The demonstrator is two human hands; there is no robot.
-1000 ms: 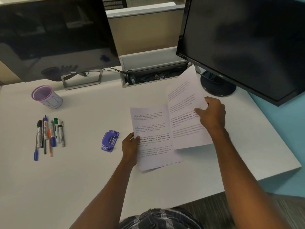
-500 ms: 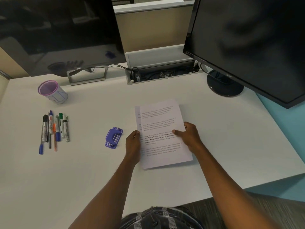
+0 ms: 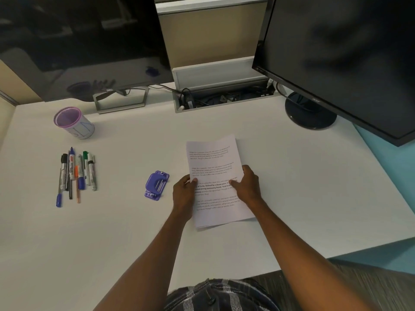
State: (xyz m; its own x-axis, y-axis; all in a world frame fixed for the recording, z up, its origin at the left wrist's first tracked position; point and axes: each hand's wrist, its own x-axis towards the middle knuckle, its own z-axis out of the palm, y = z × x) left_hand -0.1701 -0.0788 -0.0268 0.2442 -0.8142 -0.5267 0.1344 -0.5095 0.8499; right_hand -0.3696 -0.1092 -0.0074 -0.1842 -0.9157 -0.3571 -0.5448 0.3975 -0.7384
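Note:
A small stack of printed paper sheets lies on the white desk, slightly tilted. My left hand grips the stack's left edge, thumb on top of the page. My right hand grips the right edge, thumb pressing on the printed text. A purple hole punch sits on the desk just left of my left hand, apart from it.
Several pens and markers lie in a row at the left, with a purple-rimmed pen cup behind them. Two dark monitors stand at the back, a cable tray between them. The desk's edge runs close on the right.
My right hand brought the second sheet from the right onto the first one. The two sheets now sit squared together, held at both side edges.

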